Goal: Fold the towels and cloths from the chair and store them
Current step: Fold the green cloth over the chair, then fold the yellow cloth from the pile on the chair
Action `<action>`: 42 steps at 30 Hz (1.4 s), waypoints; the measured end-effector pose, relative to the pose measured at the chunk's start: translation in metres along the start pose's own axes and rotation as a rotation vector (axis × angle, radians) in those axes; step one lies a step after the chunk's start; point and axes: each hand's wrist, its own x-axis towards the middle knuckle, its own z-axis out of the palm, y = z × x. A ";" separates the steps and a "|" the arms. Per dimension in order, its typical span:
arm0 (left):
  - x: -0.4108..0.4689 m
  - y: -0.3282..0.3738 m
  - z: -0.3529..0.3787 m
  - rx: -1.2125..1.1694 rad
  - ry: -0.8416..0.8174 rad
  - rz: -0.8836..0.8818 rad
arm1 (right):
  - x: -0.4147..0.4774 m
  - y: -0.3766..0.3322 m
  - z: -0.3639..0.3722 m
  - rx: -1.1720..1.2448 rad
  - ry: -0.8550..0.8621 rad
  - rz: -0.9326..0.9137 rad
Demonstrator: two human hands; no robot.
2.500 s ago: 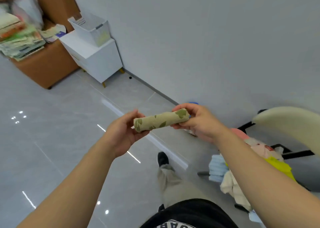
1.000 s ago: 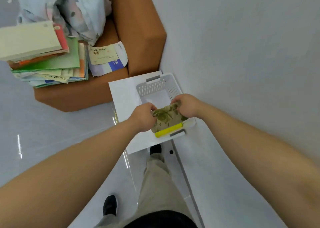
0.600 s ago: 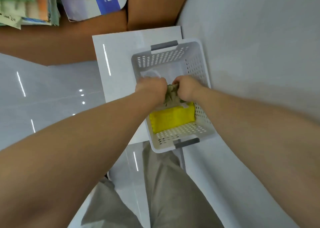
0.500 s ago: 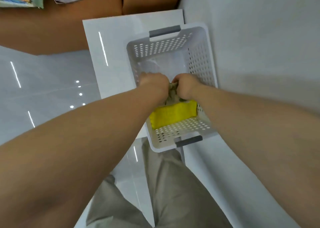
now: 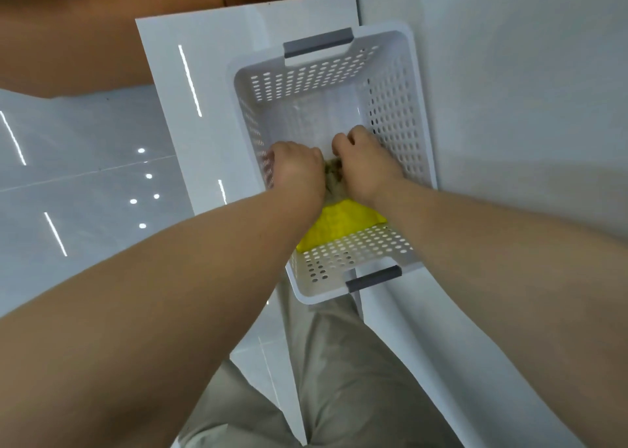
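Observation:
A white perforated basket [image 5: 390,114] with grey handles stands on a white cabinet top [image 5: 204,74] against the wall. Both my hands reach down inside it. My left hand [image 5: 295,172] and my right hand [image 5: 365,165] grip the rolled green leaf-print cloth [image 5: 334,179] between them, low in the basket; only a sliver of the cloth shows between the knuckles. A folded yellow cloth [image 5: 339,223] lies in the basket's near end, right behind the green roll.
A brown sofa [image 5: 102,33] stands beyond the cabinet at the top left. The grey wall [image 5: 526,107] runs along the basket's right side. Glossy floor tiles [image 5: 68,175] lie to the left. My trouser legs [image 5: 339,379] are below the basket.
I carried the rolled green cloth from near the chair to the basket and lowered it inside beside the yellow cloth. Over the last half second my hands have sunk slightly deeper.

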 end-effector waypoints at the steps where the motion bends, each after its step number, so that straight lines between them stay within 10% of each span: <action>1: -0.004 0.002 -0.003 0.025 0.005 0.024 | -0.003 0.000 -0.002 -0.039 0.022 -0.042; 18: -0.068 -0.013 -0.029 -0.030 -0.231 0.271 | -0.038 -0.008 -0.016 -0.134 -0.122 -0.056; 23: -0.161 -0.047 -0.073 -0.199 0.016 0.341 | -0.106 -0.039 -0.059 0.167 -0.059 0.114; 30: -0.256 -0.116 -0.081 -0.576 0.223 0.252 | -0.191 -0.085 -0.110 0.617 0.084 0.446; 42: -0.352 -0.107 -0.070 -0.433 0.332 0.770 | -0.358 -0.212 -0.099 1.314 0.814 0.982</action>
